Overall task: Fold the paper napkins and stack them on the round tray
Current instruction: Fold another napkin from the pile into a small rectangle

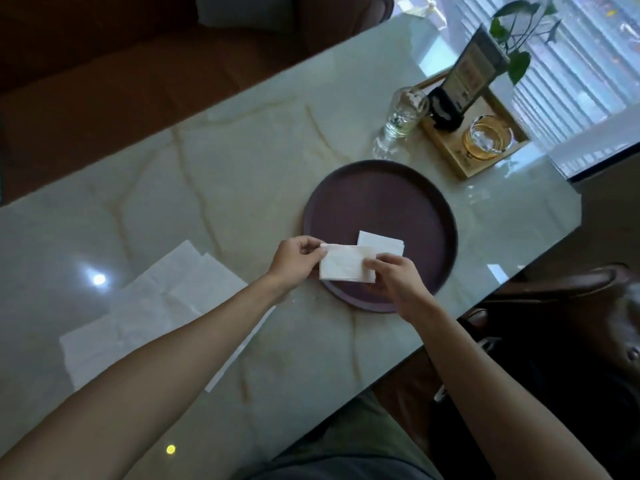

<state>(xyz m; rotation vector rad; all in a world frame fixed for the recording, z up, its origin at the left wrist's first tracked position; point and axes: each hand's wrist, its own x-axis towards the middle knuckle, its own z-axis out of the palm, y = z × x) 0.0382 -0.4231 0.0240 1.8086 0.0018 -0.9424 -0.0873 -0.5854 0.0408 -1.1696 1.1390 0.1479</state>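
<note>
Pale marble-patterned table [242, 161] fills most of the view, glossy enough to throw back ceiling lights, with a brown sofa beyond it and a bright window with blinds at the far right. Near the middle sits the round tray [381, 202], dark purple with a low rim.

Just over the tray's near-left rim both hands hold one folded napkin [343, 265]. The left hand [294, 261] pinches its left edge between thumb and curled fingers; the right hand [394, 275] grips its right edge from the near side, thumb on top, fingers tucked under the paper where they cannot be made out. Touching the held napkin on its far side, a small stack of folded napkins [384, 242] lies on the tray's floor, near the front. Well to the left of the tray, a loose pile of unfolded napkins [152, 306] lies on the table, partly under the left forearm.

Beyond the tray stand a clear glass bottle [401, 119] and a wooden holder [478, 140] with a gold-rimmed glass, a menu card and a plant.

The risks look modest. Thin paper tends to spring open — if one hand lets go early, the fold may relax and land crooked. The held napkin sits half off the rim, so setting it down there could leave it tilted rather than square on the stack. A careless nudge might also skew the stack. The left forearm could drag the unfolded sheets — they look light enough to slide.
</note>
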